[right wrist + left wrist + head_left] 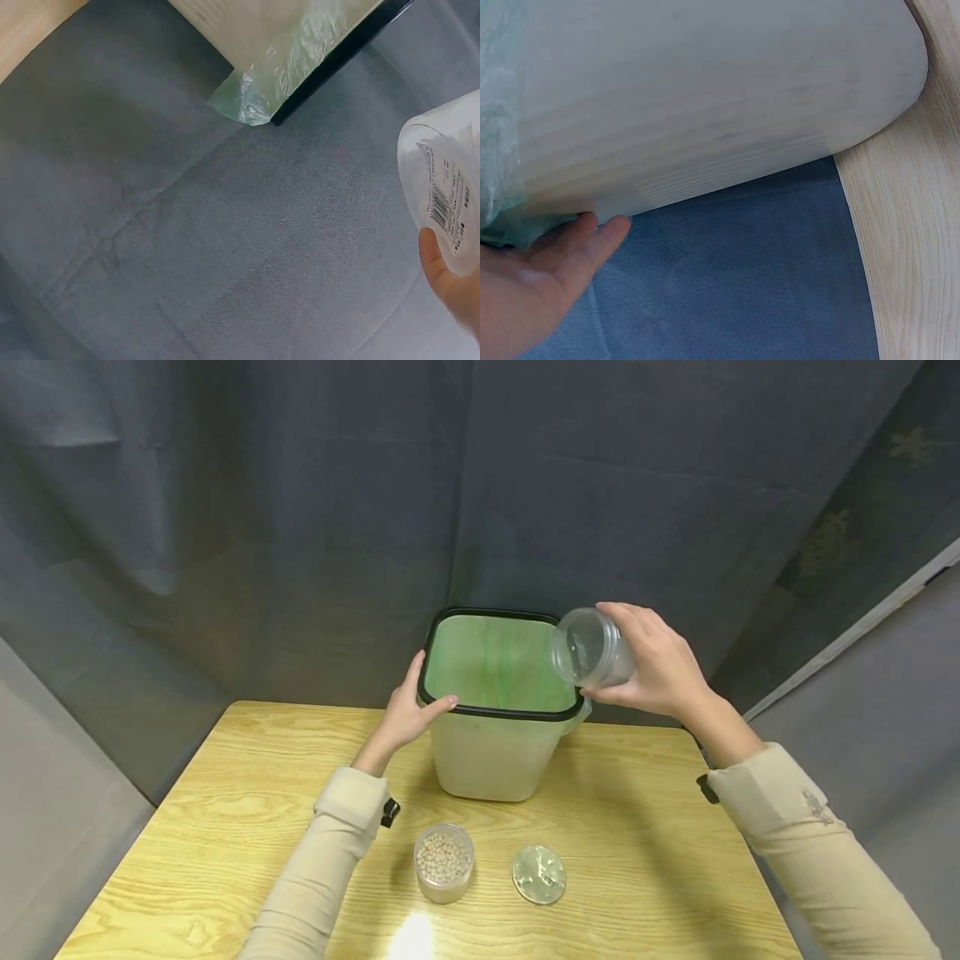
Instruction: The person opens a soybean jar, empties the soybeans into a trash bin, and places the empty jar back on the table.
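Observation:
A pale trash bin (491, 760) with a black rim stands at the back of the table, lined with a thin green bag (498, 664). At its front left corner my left hand (405, 714) holds the rim, thumb over the front edge and fingers along the side. My right hand (652, 664) grips a clear plastic jar (592, 647), tipped with its mouth toward the bin's right rim. A label with a barcode (446, 199) shows on the jar in the right wrist view. In the left wrist view, fingertips (615, 229) touch the bin's side.
Nearer on the wood-grain table (637, 877) stands an open clear jar (443, 864) of small beige balls. A round shiny lid (538, 875) lies to its right. A dark grey curtain (337, 527) hangs close behind the bin.

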`<state>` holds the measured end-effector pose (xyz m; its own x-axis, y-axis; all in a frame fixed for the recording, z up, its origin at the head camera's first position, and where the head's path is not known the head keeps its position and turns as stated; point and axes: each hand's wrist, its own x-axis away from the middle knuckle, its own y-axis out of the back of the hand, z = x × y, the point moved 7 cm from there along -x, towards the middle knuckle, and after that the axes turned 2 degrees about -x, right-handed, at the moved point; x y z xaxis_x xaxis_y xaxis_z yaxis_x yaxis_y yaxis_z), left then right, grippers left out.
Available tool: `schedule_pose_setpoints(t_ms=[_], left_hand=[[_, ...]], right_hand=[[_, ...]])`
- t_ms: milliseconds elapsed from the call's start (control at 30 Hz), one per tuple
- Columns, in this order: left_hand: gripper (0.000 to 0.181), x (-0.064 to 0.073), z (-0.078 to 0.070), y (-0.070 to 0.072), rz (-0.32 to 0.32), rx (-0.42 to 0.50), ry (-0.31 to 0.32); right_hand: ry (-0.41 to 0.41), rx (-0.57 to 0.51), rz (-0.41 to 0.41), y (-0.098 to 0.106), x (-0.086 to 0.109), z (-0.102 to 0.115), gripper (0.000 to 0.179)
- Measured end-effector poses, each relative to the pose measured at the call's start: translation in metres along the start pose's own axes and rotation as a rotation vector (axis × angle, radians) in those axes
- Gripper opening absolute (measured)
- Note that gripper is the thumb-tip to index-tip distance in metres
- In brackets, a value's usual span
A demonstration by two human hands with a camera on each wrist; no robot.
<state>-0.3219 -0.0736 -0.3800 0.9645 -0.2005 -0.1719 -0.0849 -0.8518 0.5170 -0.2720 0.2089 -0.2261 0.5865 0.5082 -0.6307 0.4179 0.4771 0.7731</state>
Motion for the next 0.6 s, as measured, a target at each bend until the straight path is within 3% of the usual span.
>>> schedule_pose_setpoints(t_ms=[400, 600], left_hand=[[0.091, 0.000, -0.001, -0.001, 0.003, 0.009, -0.008], [0.091, 0.000, 0.000, 0.001, -0.002, -0.001, -0.002]], right_hand=[[-0.126, -0.160, -0.099, 0.008, 0.035, -0.005, 0.101], [-0.263, -0.284, -0.154, 0.009, 0.057, -0.016, 0.103]])
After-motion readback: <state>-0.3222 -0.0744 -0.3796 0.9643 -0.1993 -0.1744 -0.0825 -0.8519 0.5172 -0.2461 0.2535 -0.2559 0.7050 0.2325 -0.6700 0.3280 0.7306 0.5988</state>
